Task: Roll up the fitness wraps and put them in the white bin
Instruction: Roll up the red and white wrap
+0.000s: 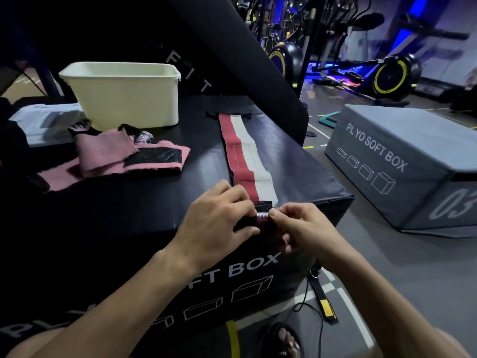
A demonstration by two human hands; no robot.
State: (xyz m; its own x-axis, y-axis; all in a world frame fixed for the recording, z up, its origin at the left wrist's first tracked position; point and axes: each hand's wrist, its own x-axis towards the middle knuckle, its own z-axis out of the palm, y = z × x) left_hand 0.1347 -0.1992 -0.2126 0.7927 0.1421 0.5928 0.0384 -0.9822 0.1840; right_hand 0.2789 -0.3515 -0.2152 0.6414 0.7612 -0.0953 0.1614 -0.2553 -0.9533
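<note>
Head view. I judge the task to be at an early stage. The white rectangular plastic bin [124, 93] stands at 10 o'clock on the black padded plyo box serving as the counter [296, 161]; its interior is out of sight from here, so I cannot tell whether any roll is inside. The long red-and-white striped elastic wrap [245, 153] lies flat from 12 o'clock toward me, with only its near end turned into a first small roll. The pink fabric wraps with black hook patches [124, 156] lie loose and unrolled at 9 o'clock, just in front of the bin. Remaining: finish this roll, roll the pink ones, bin everything.

Hand pose. My left hand [219, 218] lies palm-down over the roll's left side, fingers curled onto it. My right hand [299, 226] pinches the roll's right edge between thumb and fingers. Both forearms converge at the counter's near edge.
</note>
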